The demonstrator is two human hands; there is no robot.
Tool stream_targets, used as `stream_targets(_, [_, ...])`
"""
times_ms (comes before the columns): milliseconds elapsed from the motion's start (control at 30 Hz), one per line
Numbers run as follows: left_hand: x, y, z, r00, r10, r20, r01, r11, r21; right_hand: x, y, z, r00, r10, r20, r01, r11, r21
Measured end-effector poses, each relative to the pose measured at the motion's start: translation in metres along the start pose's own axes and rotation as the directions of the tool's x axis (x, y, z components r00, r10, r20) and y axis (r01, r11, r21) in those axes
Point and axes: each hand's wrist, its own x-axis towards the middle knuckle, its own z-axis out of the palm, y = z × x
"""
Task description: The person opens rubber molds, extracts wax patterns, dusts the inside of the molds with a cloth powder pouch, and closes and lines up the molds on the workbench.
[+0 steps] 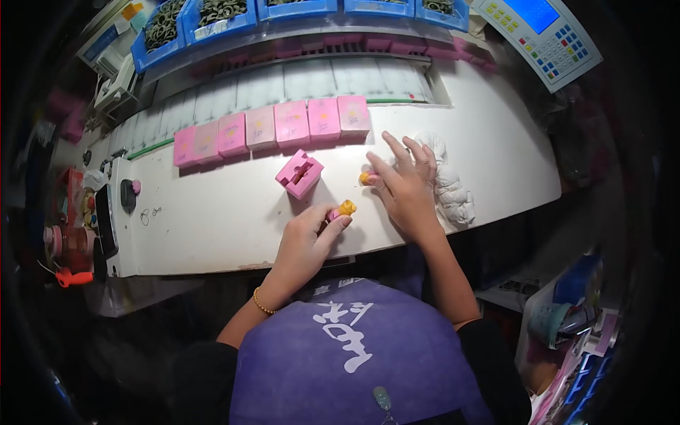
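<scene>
Left hand [306, 237] pinches a yellow-tipped piece [347, 207] over the table [510, 145].
Right hand [407, 188] spreads at a second piece [365, 178], grip unclear to me; handwriting [292, 133] on pink blocks [260, 126] is too small to read.

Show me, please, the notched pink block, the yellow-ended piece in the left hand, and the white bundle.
Notched pink block [300, 176]: head view, middle of its notched top.
Yellow-ended piece [346, 207]: head view, its yellow end.
White bundle [452, 193]: head view, middle of its twisted length.

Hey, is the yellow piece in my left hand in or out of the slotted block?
Out. Your left hand holds the yellow piece apart from the slotted block; tabletop shows between them.
</scene>
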Motion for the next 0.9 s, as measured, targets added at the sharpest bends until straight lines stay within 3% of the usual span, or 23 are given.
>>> stream_targets(100, [-0.001, -0.005, -0.002, 0.998, -0.024, -0.054, 0.023, 0.999, -0.022, -0.009, 0.000, 0.005, 0.995, -0.036, 0.097, 0.034, 0.999, 0.018])
stream_targets(167, [-0.002, -0.007, -0.002, 0.989, 0.074, -0.131, -0.074, 0.997, 0.006, -0.014, 0.000, -0.001, 0.998, -0.002, 0.060, -0.012, 0.974, 0.227])
stream_targets(200, [-0.002, -0.006, -0.003, 0.989, 0.073, -0.131, -0.073, 0.997, 0.007, -0.015, -0.003, -0.005, 0.998, -0.001, 0.060, -0.012, 0.974, 0.228])
stream_targets(233, [-0.002, -0.004, -0.004, 0.984, 0.122, -0.133, -0.119, 0.992, 0.029, -0.016, -0.008, -0.013, 0.992, 0.045, 0.115, -0.097, 0.855, 0.509])
stream_targets(267, [-0.003, -0.002, -0.004, 0.977, 0.171, -0.130, -0.166, 0.985, 0.050, -0.018, -0.012, -0.018, 0.981, 0.076, 0.180, -0.186, 0.652, 0.735])
stream_targets(367, [-0.002, 0.002, -0.002, 0.984, 0.167, -0.065, -0.170, 0.984, -0.043, -0.018, -0.020, -0.018, 0.993, -0.021, 0.117, -0.081, 0.596, 0.799])
stream_targets(433, [-0.004, 0.000, -0.001, 0.992, 0.116, -0.040, -0.121, 0.981, -0.152, -0.017, -0.024, -0.026, 0.987, -0.003, 0.160, -0.131, 0.560, 0.818])
stream_targets(500, [-0.006, 0.001, -0.002, 0.998, 0.060, -0.017, -0.062, 0.965, -0.254, -0.020, -0.024, -0.030, 0.948, 0.107, 0.301, -0.319, 0.341, 0.884])
stream_targets(567, [-0.008, 0.005, -0.001, 0.999, 0.005, 0.033, 0.008, 0.923, -0.385, -0.023, -0.024, -0.028, 0.942, 0.110, 0.317, -0.336, 0.302, 0.892])
stream_targets(633, [-0.007, 0.005, 0.000, 0.999, -0.005, 0.032, 0.018, 0.911, -0.411, -0.023, -0.031, -0.033, 0.902, 0.183, 0.392, -0.411, 0.077, 0.909])
stream_targets(667, [-0.007, 0.006, 0.001, 0.999, -0.017, 0.033, 0.030, 0.898, -0.438, -0.024, -0.031, -0.032, 0.903, 0.185, 0.389, -0.408, 0.078, 0.910])
stream_targets(800, [-0.009, 0.007, 0.006, 0.999, -0.047, 0.010, 0.047, 0.897, -0.439, -0.029, -0.034, -0.028, 0.906, 0.185, 0.379, -0.397, 0.067, 0.915])
stream_targets(867, [-0.010, 0.009, 0.010, 0.985, 0.131, -0.115, -0.149, 0.974, -0.168, -0.031, -0.040, -0.026, 0.905, 0.216, 0.366, -0.385, 0.051, 0.922])
stream_targets(900, [-0.010, 0.009, 0.010, 0.985, 0.133, -0.111, -0.150, 0.974, -0.167, -0.031, -0.043, -0.025, 0.897, 0.231, 0.378, -0.397, 0.040, 0.917])
